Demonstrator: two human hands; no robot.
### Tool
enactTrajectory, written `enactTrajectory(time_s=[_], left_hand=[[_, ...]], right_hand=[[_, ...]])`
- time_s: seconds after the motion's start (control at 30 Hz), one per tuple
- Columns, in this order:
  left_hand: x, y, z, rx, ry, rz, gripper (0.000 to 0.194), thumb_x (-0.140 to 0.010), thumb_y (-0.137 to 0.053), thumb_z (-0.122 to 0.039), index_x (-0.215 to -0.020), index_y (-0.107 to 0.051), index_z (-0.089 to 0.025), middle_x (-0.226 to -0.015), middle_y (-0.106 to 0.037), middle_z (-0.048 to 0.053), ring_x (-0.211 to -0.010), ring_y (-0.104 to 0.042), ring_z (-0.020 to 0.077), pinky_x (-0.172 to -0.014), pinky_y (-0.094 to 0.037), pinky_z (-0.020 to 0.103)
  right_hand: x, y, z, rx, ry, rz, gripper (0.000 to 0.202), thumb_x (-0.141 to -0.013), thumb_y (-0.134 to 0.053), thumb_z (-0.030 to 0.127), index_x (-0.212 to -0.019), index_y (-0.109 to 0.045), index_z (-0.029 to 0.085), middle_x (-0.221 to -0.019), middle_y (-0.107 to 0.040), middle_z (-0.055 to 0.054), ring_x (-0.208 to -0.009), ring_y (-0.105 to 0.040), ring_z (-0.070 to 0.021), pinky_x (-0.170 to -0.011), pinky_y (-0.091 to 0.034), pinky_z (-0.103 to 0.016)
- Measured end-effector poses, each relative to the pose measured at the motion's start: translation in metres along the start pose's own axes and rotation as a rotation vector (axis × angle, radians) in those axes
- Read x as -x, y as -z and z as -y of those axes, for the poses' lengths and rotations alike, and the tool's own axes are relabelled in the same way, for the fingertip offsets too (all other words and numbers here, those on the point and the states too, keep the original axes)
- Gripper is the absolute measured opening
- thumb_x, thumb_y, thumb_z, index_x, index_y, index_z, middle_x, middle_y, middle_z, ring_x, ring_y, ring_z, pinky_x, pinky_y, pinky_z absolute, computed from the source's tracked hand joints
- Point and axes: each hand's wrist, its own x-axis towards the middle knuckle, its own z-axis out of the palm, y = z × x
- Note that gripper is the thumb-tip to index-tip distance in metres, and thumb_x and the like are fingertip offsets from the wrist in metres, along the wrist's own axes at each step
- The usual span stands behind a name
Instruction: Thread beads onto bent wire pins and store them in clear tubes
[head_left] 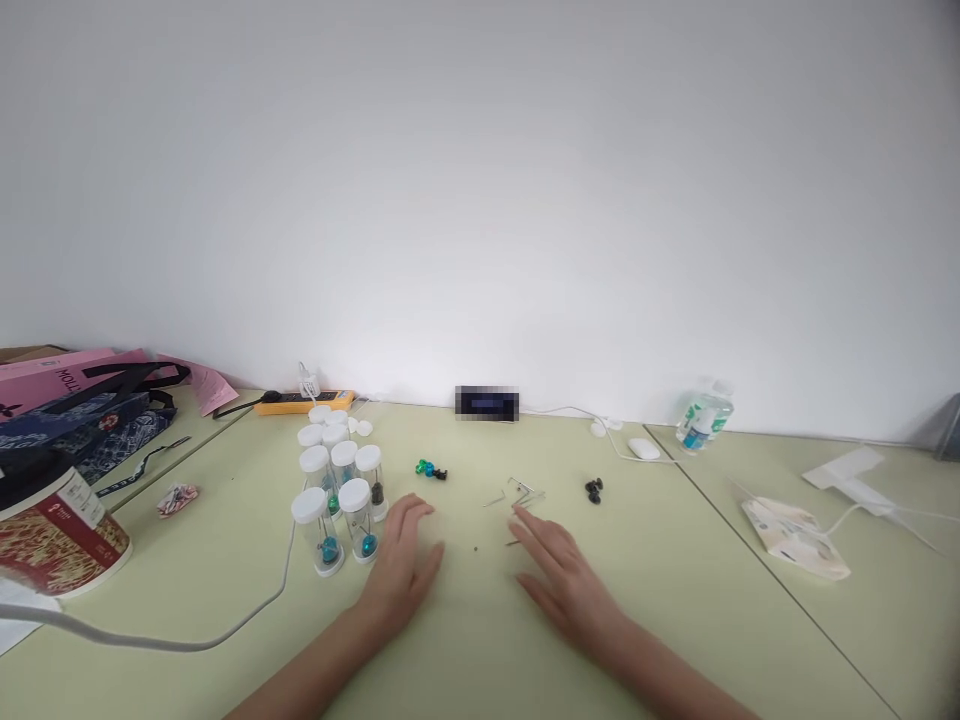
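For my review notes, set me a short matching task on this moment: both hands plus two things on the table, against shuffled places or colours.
Column one
1. Left hand
2. Right hand
3. Power strip
4. Clear bottle

Column two
A. Near the wall, toward the picture's right
B. Nearest the thin metal rods
C. Orange-yellow
D. Beside the white-capped tubes

Right pairs: 1-D, 2-B, 3-C, 4-A
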Motion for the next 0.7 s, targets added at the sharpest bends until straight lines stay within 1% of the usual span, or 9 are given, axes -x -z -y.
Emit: enactTrajectory(time_s=[0.1, 0.2, 0.27, 0.33, 0.43, 0.5, 0.53, 0.63, 0.7], left_hand=[[-0.005, -0.005, 0.015, 0.005, 0.159, 0.011, 0.041, -0.088, -0.041, -0.030, -0.127, -0.035, -0.018, -0.134, -0.034, 0.016, -0.130, -0.029, 0.0283, -0.103, -0.030, 0.052], [-0.008, -0.011, 0.023, -0.007, 0.204, 0.053, 0.049, -0.088, -0.041, -0.035, -0.134, -0.029, -0.020, -0.144, -0.024, 0.015, -0.137, -0.016, 0.0287, -0.105, -0.026, 0.053], [-0.013, -0.014, 0.026, -0.022, 0.202, 0.067, 0.052, -0.088, -0.040, -0.038, -0.136, -0.026, -0.022, -0.147, -0.018, 0.013, -0.138, -0.009, 0.0282, -0.107, -0.023, 0.053], [-0.021, -0.017, 0.029, -0.041, 0.216, 0.050, 0.054, -0.088, -0.039, -0.039, -0.137, -0.024, -0.021, -0.148, -0.014, 0.013, -0.139, -0.004, 0.0285, -0.108, -0.019, 0.054], [-0.041, -0.023, 0.038, -0.078, 0.263, -0.036, 0.057, -0.089, -0.037, -0.041, -0.137, -0.023, -0.013, -0.147, -0.010, 0.020, -0.138, -0.003, 0.0310, -0.108, -0.017, 0.054], [-0.056, -0.028, 0.047, -0.098, 0.292, -0.109, 0.059, -0.088, -0.038, -0.041, -0.135, -0.023, -0.009, -0.146, -0.010, 0.022, -0.138, -0.004, 0.0321, -0.108, -0.016, 0.053], [-0.063, -0.030, 0.051, -0.104, 0.307, -0.145, 0.059, -0.088, -0.038, -0.040, -0.135, -0.023, -0.009, -0.145, -0.010, 0.022, -0.138, -0.005, 0.0324, -0.108, -0.017, 0.052], [-0.081, -0.038, 0.062, -0.163, 0.310, -0.219, 0.057, -0.086, -0.043, -0.038, -0.133, -0.028, -0.009, -0.144, -0.015, 0.022, -0.137, -0.007, 0.0340, -0.107, -0.020, 0.053], [-0.092, -0.042, 0.067, -0.215, 0.319, -0.270, 0.057, -0.084, -0.045, -0.037, -0.130, -0.032, -0.005, -0.142, -0.018, 0.024, -0.136, -0.009, 0.0356, -0.107, -0.020, 0.052]], right_hand=[[0.034, 0.005, -0.022, 0.148, -0.126, 0.033, 0.057, -0.092, -0.037, 0.038, -0.144, -0.016, 0.028, -0.149, -0.021, -0.003, -0.136, -0.021, -0.0260, -0.107, -0.024, -0.049], [0.050, 0.005, -0.032, 0.210, -0.227, 0.071, 0.065, -0.089, -0.037, 0.048, -0.145, -0.010, 0.028, -0.151, -0.009, -0.004, -0.137, -0.011, -0.0290, -0.107, -0.021, -0.052], [0.050, 0.005, -0.033, 0.211, -0.251, 0.107, 0.067, -0.089, -0.036, 0.051, -0.145, -0.007, 0.028, -0.152, -0.004, -0.003, -0.138, -0.006, -0.0291, -0.108, -0.021, -0.052], [0.045, 0.004, -0.031, 0.199, -0.251, 0.144, 0.066, -0.089, -0.033, 0.053, -0.145, -0.005, 0.029, -0.152, -0.002, -0.001, -0.138, -0.003, -0.0284, -0.108, -0.020, -0.051], [0.035, 0.003, -0.028, 0.183, -0.247, 0.170, 0.064, -0.090, -0.029, 0.053, -0.144, -0.003, 0.030, -0.152, 0.000, -0.001, -0.138, -0.001, -0.0276, -0.108, -0.018, -0.052], [0.030, 0.001, -0.028, 0.175, -0.251, 0.169, 0.064, -0.091, -0.029, 0.053, -0.144, -0.003, 0.030, -0.152, 0.001, -0.001, -0.138, 0.000, -0.0275, -0.109, -0.017, -0.052], [0.028, 0.001, -0.028, 0.171, -0.254, 0.168, 0.064, -0.091, -0.028, 0.053, -0.144, -0.003, 0.030, -0.152, 0.001, -0.001, -0.138, 0.001, -0.0276, -0.109, -0.017, -0.052], [0.027, -0.001, -0.029, 0.160, -0.260, 0.176, 0.064, -0.090, -0.028, 0.054, -0.144, -0.003, 0.030, -0.152, 0.000, -0.001, -0.138, 0.002, -0.0277, -0.109, -0.016, -0.052], [0.028, -0.002, -0.030, 0.154, -0.265, 0.184, 0.064, -0.090, -0.028, 0.055, -0.144, -0.002, 0.030, -0.152, 0.000, -0.001, -0.138, 0.002, -0.0274, -0.109, -0.016, -0.052]])
